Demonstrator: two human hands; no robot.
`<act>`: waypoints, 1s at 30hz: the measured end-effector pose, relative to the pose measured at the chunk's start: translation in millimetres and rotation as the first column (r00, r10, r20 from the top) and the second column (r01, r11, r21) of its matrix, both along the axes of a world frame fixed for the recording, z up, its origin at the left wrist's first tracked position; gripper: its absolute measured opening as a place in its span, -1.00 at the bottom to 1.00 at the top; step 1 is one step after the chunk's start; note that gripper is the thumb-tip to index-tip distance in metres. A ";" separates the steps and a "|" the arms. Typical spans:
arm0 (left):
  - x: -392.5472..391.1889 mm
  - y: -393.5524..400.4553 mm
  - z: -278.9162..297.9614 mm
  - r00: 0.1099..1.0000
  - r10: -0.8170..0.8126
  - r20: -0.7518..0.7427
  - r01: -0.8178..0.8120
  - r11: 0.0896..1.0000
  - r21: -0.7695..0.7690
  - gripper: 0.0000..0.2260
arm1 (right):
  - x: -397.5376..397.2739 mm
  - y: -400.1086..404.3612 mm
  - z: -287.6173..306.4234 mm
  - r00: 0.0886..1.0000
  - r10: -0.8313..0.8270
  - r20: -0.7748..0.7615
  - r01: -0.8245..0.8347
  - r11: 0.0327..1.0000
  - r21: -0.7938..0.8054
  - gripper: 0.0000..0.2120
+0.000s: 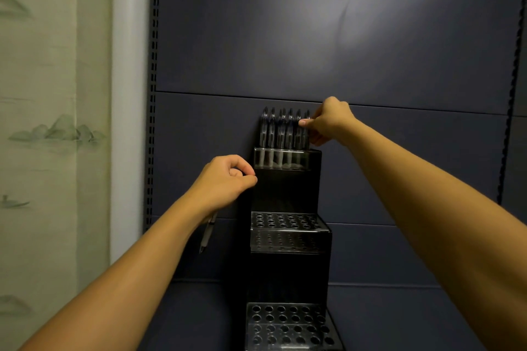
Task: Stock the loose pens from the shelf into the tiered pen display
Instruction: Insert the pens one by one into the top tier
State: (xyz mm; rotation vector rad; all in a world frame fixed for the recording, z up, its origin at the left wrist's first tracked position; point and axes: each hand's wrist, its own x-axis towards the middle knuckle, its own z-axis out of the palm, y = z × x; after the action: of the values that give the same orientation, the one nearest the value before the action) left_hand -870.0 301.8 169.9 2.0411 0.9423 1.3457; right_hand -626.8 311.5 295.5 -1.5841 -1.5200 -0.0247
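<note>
A black tiered pen display (pixel 288 265) stands on the dark shelf against the back panel. Its top tier holds a row of several dark pens (pixel 281 128) standing upright. The middle tier (pixel 285 222) and the bottom tier (pixel 288 325) show rows of empty holes. My right hand (pixel 325 121) is at the right end of the top row, fingers pinched on the rightmost pen (pixel 305 129). My left hand (pixel 225 182) sits curled beside the display's upper left edge, and a grey pen (pixel 207 233) hangs down from under it.
The dark blue back panel (pixel 342 51) fills the view behind the display. A slotted upright (pixel 154 94) runs down the left side, with a pale painted wall (pixel 51 122) beyond it. The shelf surface (pixel 399 319) extends to the right of the display.
</note>
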 end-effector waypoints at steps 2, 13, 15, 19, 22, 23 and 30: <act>-1.2 -0.2 -0.8 1.000 -0.001 0.008 0.001 1.000 -0.016 -0.96 | -0.3 2.0 -2.6 1.000 -0.020 0.019 0.021 1.000 -0.019 -0.61; -6.5 0.8 27.6 0.975 0.034 0.219 -0.019 0.998 -0.066 -0.89 | -47.0 -44.6 -26.4 0.954 -0.025 0.298 -0.053 0.967 0.249 -0.83; -3.5 -0.6 39.5 0.956 0.024 0.292 -0.005 0.998 -0.067 -0.91 | -74.9 -50.3 -48.1 0.957 0.278 0.078 -0.285 0.955 0.086 -0.93; 4.8 -2.5 54.9 0.942 0.053 0.330 -0.040 0.998 -0.048 -0.95 | -116.2 -49.8 -82.8 0.791 0.536 -0.296 -0.582 0.808 -0.090 -0.82; 7.8 0.1 54.8 0.935 0.101 0.339 -0.091 0.995 -0.047 -0.94 | -127.1 -45.6 -96.2 0.700 0.575 -0.423 -0.635 0.773 0.000 -0.83; 7.9 1.5 53.7 0.924 0.094 0.370 -0.076 0.995 -0.063 -0.94 | -128.0 -43.7 -98.8 0.669 0.578 -0.467 -0.640 0.768 0.034 -0.82; 7.9 6.7 43.2 0.890 0.091 0.447 -0.049 0.993 -0.105 -0.95 | -128.9 -35.5 -108.3 0.600 0.549 -0.582 -0.649 0.760 0.049 -0.64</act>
State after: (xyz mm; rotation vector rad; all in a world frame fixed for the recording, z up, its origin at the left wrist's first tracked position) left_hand -862.1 308.5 213.1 1.5344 0.8487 1.6855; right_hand -755.6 276.1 187.1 -0.9661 -1.5026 0.9180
